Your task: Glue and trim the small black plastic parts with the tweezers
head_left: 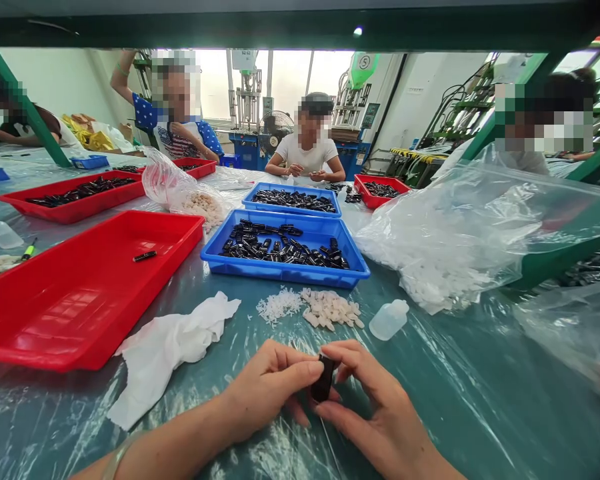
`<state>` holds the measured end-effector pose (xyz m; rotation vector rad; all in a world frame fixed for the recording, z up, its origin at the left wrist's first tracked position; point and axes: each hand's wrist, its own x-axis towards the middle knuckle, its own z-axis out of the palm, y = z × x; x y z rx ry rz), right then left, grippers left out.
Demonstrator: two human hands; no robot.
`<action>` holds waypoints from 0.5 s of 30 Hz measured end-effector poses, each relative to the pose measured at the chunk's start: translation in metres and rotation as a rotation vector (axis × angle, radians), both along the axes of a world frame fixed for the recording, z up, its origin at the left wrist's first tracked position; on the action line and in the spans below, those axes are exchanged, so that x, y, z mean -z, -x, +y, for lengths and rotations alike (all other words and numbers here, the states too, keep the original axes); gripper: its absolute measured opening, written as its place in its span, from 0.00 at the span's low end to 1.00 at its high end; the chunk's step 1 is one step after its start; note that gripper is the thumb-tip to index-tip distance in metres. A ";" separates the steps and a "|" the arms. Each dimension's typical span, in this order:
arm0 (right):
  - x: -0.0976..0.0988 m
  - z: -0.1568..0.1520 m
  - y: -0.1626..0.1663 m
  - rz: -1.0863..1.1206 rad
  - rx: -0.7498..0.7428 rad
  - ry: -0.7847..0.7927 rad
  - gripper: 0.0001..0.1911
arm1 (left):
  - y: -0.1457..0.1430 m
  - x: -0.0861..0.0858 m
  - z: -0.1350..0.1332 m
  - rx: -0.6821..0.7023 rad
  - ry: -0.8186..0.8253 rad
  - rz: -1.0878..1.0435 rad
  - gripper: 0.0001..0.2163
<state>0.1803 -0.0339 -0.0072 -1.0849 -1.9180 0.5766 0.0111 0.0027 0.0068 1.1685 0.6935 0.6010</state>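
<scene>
Between my two hands, low in the middle of the view, is a small black rectangular plastic part (323, 379). My left hand (275, 380) pinches its left side with the thumb across the upper edge. On the other side, my right hand (373, 400) grips it with thumb below and fingers above. Just beyond lie a pile of small white plastic bits (280, 305) and a pile of larger cream-coloured pieces (331, 309). A translucent squeeze bottle (389, 320) lies tilted to their right. Behind them, a blue tray (285, 272) holds many similar black parts.
A large red tray (80, 287) with one black part stands left, a crumpled white cloth (180, 340) before it. At right sits a clear plastic bag (445, 253) of white bits. Overhead runs a green shelf beam (300, 30). Several co-workers sit around the plastic-covered table.
</scene>
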 end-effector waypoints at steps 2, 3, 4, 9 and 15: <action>-0.001 0.001 -0.001 -0.002 -0.013 0.001 0.25 | 0.000 0.000 0.000 -0.001 0.019 -0.020 0.17; -0.002 0.001 -0.002 -0.004 -0.019 -0.002 0.25 | 0.000 0.000 0.000 -0.001 0.031 -0.030 0.18; -0.002 0.002 -0.003 -0.010 -0.023 -0.008 0.25 | 0.001 0.000 0.000 0.003 0.043 -0.042 0.18; 0.001 0.004 -0.006 -0.111 -0.035 -0.094 0.24 | 0.003 -0.001 0.000 0.014 0.046 -0.032 0.17; 0.008 0.004 -0.008 -0.278 -0.068 -0.201 0.21 | 0.001 0.002 0.001 0.029 0.089 0.074 0.12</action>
